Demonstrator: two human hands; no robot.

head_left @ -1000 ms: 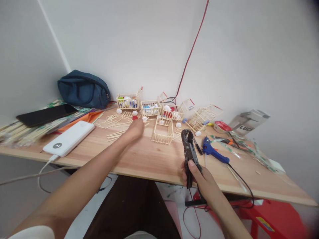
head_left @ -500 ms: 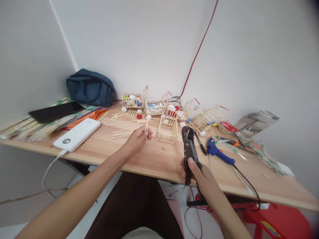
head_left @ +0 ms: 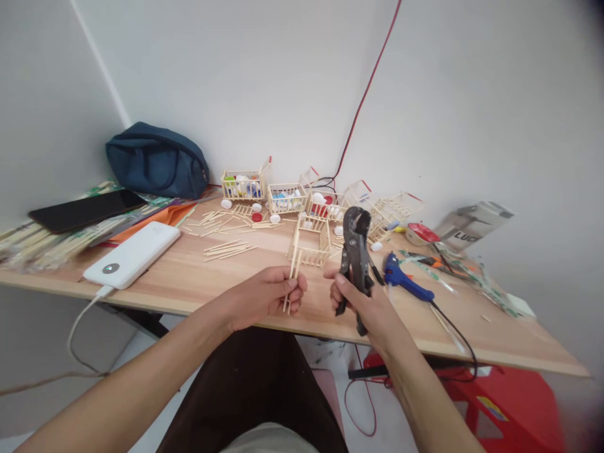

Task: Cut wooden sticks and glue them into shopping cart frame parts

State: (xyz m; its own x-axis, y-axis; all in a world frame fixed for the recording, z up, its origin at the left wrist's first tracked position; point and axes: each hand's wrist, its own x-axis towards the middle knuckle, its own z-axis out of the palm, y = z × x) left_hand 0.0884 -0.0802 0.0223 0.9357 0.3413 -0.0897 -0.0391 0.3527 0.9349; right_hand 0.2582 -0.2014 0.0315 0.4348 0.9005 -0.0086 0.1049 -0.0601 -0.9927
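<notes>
Between the thumb and fingers of my left hand (head_left: 274, 290) are two thin wooden sticks (head_left: 294, 272), held upright near the table's front edge. My right hand (head_left: 353, 296) grips a black hand cutter (head_left: 357, 245) by its handles, jaws pointing up and away from me. The cutter is apart from the sticks. Just behind the sticks stands an open stick-built basket frame (head_left: 315, 257), partly covered by them. Small stick carts with bottle-cap wheels line the wall, among them a cart (head_left: 243, 187) full of coloured caps. Loose cut sticks (head_left: 229, 250) lie to the left.
At left are a white power bank (head_left: 134, 255), a black phone (head_left: 87, 209), bundled sticks (head_left: 42, 248) and a blue pouch (head_left: 158, 160). A blue glue gun (head_left: 406, 279) with its cord, a red-and-white dish (head_left: 421, 233) and a box (head_left: 476, 226) lie at right.
My left hand has come nearer and slightly right with the sticks. The cutter has risen and its handles have spread apart. The view has shifted a little.
</notes>
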